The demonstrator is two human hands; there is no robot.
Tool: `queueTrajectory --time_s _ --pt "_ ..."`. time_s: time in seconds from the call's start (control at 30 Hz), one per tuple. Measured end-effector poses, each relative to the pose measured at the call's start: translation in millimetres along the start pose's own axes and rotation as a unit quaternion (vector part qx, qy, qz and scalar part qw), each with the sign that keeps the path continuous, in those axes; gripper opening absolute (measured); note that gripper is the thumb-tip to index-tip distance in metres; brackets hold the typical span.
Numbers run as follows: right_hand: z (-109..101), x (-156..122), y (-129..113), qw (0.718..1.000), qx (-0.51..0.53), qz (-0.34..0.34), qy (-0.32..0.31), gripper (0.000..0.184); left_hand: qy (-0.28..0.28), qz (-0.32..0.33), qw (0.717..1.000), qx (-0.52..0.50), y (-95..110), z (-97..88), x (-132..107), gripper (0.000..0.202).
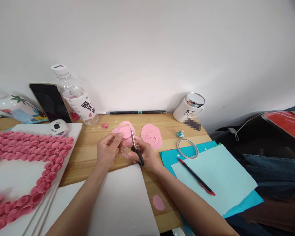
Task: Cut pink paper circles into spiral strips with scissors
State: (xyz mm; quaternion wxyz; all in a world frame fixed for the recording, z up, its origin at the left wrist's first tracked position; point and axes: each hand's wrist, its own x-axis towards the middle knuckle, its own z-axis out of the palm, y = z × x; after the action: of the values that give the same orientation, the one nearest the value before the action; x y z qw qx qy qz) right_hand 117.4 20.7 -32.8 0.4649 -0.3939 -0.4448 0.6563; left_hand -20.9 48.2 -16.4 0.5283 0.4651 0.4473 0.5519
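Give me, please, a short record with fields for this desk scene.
Left hand: pinches the pink paper disc
Right hand: holds scissors, blades at the disc
Nearby: stack of cut pink spirals, tape ring
Left side: white board with pink paper roses
Back: water bottle, mug
Surface: wooden table

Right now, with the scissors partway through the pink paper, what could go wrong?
1. The scissors in the right hand point their blades close to the fingers of the left hand, which pinch the pink paper; a nick seems possible.
2. The cut strip curling off the pink paper looks thin and might tear if tugged.
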Motion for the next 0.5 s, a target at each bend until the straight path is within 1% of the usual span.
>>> queueTrajectory --time_s 0.1,0.2,0.27,0.37,0.5 --pt "0.9 -0.2 1.5 1.000 -0.002 -0.008 -0.002 0.043 -0.020 0.015 0.997 0.075 1.2 1.1 -3.0 0.029" --pt "1.4 -0.1 2.7 1.000 -0.005 -0.005 -0.003 0.045 -0.018 0.025 0.991 0.131 1.2 2.2 -5.3 0.029" --pt "1.4 0.0 2.6 1.000 -0.011 0.002 -0.008 0.046 -0.014 0.025 0.992 0.126 0.6 2.2 -5.3 0.030" --pt "1.3 -0.1 1.4 1.000 -0.010 0.005 -0.011 0.048 -0.022 0.016 0.994 0.104 -0.7 1.2 -3.9 0.031" --pt "1.9 0.3 -0.5 1.000 0.021 -0.021 0.006 0.056 -0.038 0.013 0.993 0.114 -1.6 0.2 -3.5 0.032"
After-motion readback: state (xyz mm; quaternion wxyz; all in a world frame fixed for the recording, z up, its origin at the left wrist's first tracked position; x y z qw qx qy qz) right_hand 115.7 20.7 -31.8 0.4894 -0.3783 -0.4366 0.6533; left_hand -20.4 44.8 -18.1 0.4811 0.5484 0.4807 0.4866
